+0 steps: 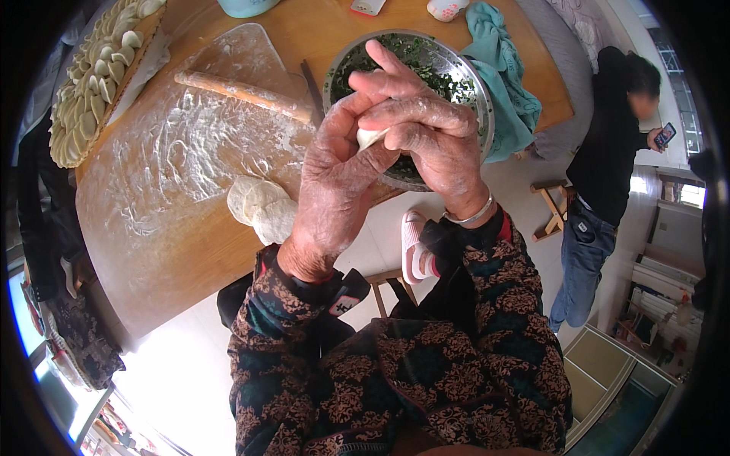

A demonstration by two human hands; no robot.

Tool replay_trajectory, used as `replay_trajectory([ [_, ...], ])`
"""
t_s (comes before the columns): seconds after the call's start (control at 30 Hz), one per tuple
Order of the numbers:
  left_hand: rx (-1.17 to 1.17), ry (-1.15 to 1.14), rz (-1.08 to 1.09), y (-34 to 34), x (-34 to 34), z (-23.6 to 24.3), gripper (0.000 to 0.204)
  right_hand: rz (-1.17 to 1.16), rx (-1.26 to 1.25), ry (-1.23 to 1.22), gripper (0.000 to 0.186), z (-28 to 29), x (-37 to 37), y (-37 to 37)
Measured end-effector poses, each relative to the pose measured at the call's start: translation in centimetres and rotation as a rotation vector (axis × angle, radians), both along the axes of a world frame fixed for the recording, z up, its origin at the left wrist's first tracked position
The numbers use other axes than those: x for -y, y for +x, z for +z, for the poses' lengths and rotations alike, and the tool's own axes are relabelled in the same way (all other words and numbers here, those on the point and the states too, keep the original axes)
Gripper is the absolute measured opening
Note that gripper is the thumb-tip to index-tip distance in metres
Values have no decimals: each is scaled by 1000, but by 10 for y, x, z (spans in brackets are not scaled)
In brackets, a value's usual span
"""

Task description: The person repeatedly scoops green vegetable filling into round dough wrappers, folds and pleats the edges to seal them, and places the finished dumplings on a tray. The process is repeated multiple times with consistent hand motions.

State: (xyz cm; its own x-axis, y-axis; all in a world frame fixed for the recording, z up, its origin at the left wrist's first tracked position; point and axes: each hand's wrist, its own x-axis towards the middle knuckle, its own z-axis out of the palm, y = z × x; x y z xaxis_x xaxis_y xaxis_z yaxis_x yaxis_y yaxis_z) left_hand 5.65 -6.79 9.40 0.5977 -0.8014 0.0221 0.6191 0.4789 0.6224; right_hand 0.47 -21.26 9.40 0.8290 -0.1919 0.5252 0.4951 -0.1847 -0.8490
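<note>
My left hand point(338, 175) and my right hand point(441, 144) come together over the near side of a metal bowl point(484, 99). Between the thumbs and fingers they pinch a small white dumpling point(369, 137), mostly hidden by the fingers. Flour dusts both hands. Chopped green filling point(403, 45) lies in the bowl behind them. To the left of my left wrist, a little pile of round dough wrappers point(262, 207) rests on the table edge. A floured rolling pin point(243, 95) lies farther back on the board.
A tray of shaped dumplings point(99, 83) stands at the far left. A teal cloth point(506, 91) is bunched right of the bowl. The wooden table point(304, 23) carries a floury sheet point(152, 220). At right a person point(601, 152) holds a phone, near a wooden stool point(551, 209).
</note>
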Motion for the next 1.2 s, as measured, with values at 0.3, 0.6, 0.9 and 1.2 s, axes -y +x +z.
replay_trajectory([
  [0.3, 126, -28, 80, 3, -3, 3, 54, -425, 106, -423, 32, 34, -3, -16],
  [0.6, 48, -94, 11, 3, -5, 4, 53, -523, 264, -655, 24, 31, -13, -12],
  [0.9, -194, -127, -30, 18, -17, 10, 76, -463, 33, -589, 33, 38, -26, -5],
  [1.2, -134, -25, -20, 42, -62, 10, 97, -207, -152, -1060, 47, 74, -64, 15],
])
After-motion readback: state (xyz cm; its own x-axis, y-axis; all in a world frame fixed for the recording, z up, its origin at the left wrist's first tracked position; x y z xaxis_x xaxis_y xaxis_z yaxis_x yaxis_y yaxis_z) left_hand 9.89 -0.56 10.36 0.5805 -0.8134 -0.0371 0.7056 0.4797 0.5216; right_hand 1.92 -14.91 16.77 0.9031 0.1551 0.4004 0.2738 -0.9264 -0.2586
